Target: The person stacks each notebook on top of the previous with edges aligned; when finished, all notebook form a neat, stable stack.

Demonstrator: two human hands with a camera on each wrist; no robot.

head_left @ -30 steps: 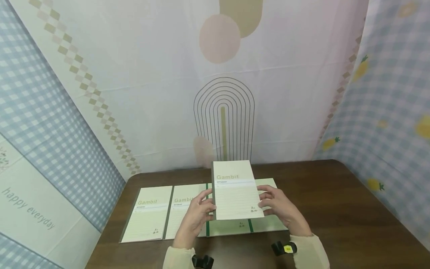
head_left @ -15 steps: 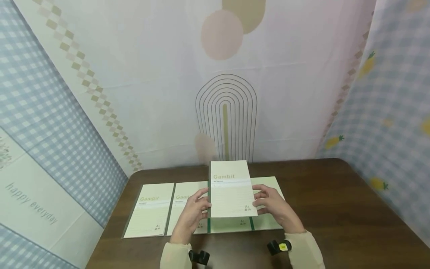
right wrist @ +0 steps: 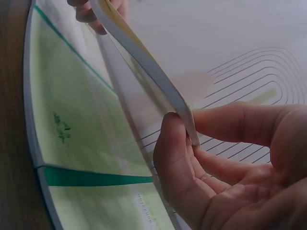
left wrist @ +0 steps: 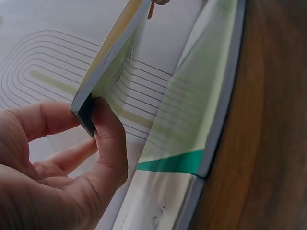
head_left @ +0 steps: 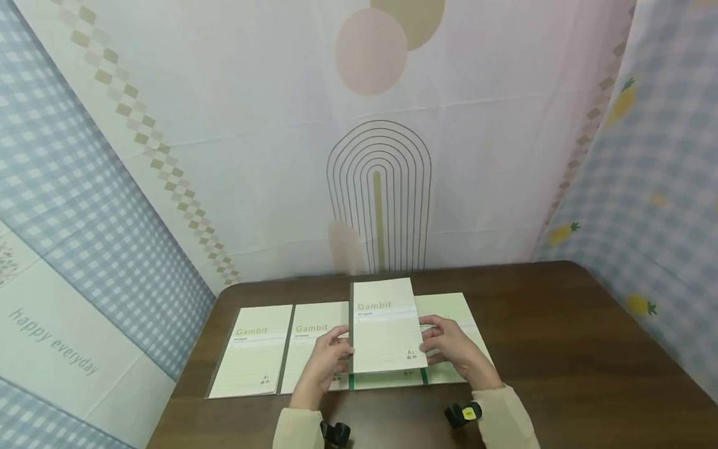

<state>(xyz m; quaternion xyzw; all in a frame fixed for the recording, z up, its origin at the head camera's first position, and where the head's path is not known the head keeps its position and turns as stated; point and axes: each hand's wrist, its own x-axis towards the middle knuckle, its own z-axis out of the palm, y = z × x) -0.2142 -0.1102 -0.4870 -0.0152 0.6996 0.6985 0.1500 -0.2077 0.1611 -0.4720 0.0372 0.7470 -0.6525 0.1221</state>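
Both hands hold up one cream notebook (head_left: 387,337) printed "Gambit", raised above a row of notebooks on the table. My left hand (head_left: 327,362) pinches its dark spine edge between thumb and fingers, as the left wrist view shows. On the opposite edge, my right hand (head_left: 453,349) pinches the pages and cover the same way. Beneath it lies a green notebook (right wrist: 81,124) with a dark green spine, mostly covered in the head view. Another green notebook (head_left: 449,305) lies to its right, partly behind the right hand.
Two cream notebooks lie side by side at the left: an outer notebook (head_left: 249,355) and an inner notebook (head_left: 303,349). The brown wooden table (head_left: 538,349) extends to the right. A patterned cloth (head_left: 477,187) hangs behind its far edge.
The held notebook has come down a little toward the row, and both hands have gone with it. The notebooks on the table stay in place; the head view has shifted slightly.
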